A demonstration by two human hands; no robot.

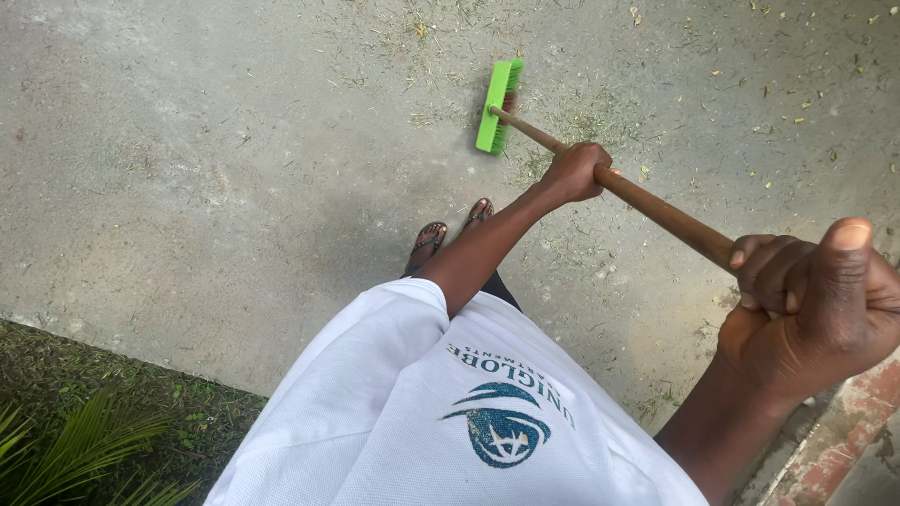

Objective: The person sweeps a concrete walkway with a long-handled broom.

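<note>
A broom with a bright green brush head [498, 105] rests on the concrete ground ahead of me, its brown wooden handle [661, 213] running back toward the lower right. My left hand [574, 171] is stretched out and closed around the handle partway down, a short way behind the brush head. My right hand [814, 302] grips the handle's upper end close to the camera, thumb raised on top. Below the arms I see my white shirt with a blue-green emblem [450, 422] and my sandalled feet [452, 228].
Bits of dry grass and small leaves [600, 122] lie scattered over the grey concrete around and beyond the brush. A strip of grass with palm fronds [84, 440] borders the concrete at lower left. A reddish brick edge [848, 431] lies at lower right.
</note>
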